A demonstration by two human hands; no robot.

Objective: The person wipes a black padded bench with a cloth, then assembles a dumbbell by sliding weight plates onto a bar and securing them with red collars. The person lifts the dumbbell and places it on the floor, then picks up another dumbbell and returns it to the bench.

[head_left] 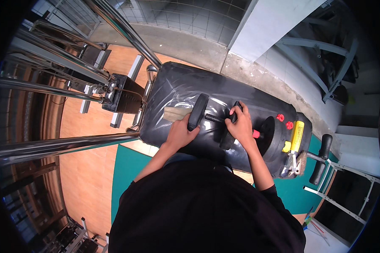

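And my left grip (183,132) clasps a thick black disc (199,110), my right grip (240,123) grasping a second black disc (227,140); between them, the black threaded bar (214,119), over the black padded surface (253,97)! Pale wooden block (175,113) at nine o'clock, red lobed nuts (280,118) out at three!

Yellow item (297,135) — dark print, too small to read | elsewhere — nothing legible

Matt weight plates (199,109), glossy bench cover (173,84)
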